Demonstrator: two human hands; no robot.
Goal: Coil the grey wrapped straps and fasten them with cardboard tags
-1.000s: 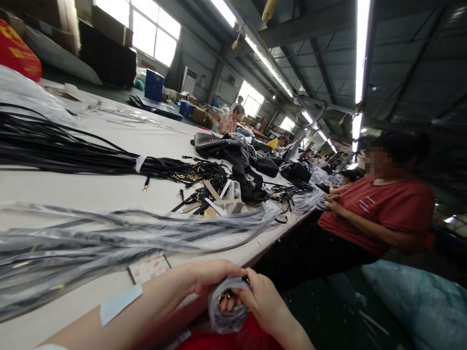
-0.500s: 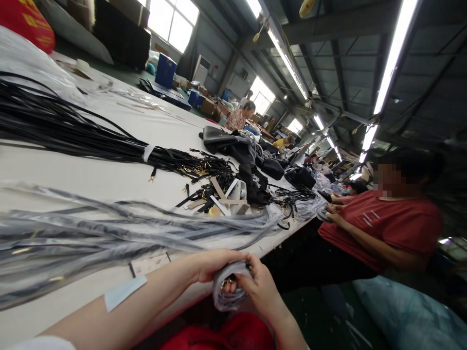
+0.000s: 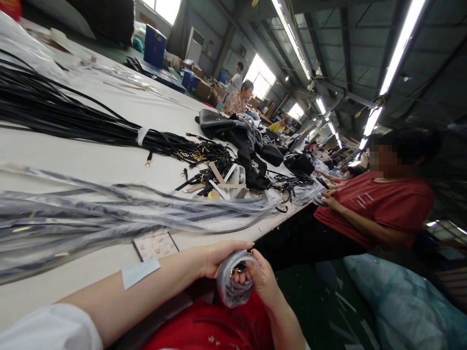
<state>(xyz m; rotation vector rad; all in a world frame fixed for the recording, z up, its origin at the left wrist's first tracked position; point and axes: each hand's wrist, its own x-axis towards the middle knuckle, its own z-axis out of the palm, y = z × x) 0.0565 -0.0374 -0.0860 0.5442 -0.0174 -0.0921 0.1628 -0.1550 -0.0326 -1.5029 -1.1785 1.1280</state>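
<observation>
- Coil [image 3: 235, 295] of greyish, plastic-wrapped strap sits directly between the fingers of both hands, above red clothing [image 3: 211, 328] and just off the near edge of the surface [image 3: 73, 153].
- Fingers of the left hand [image 3: 217, 260] grasp its upper left side; those of the right hand [image 3: 265, 282] grasp its right side. Fingertips show through the hole, though to which hand they belong is hard to tell.
- Gold clasp [image 3: 236, 270] lies at that hole, just beside the fingertips.
- Winding looks well along on this piece: several turns lie together, and no long tail hangs from the fingers. Whether the end is fastened cannot be seen.
- Several plastic-wrapped straps [image 3: 109, 206] lie stretched out on the surface, beyond the fingers and to their left; these appear to be wrapped but not yet coiled.
- Farther from the fingers, past those straps, a bundle of black straps [image 3: 83, 116] lies gathered by a white band [image 3: 142, 135], uncoiled and seemingly without plastic.
- Well to the right of the fingers, a co-worker in a red top [image 3: 379, 209] holds a similar-looking grey roll [image 3: 320, 200].
</observation>
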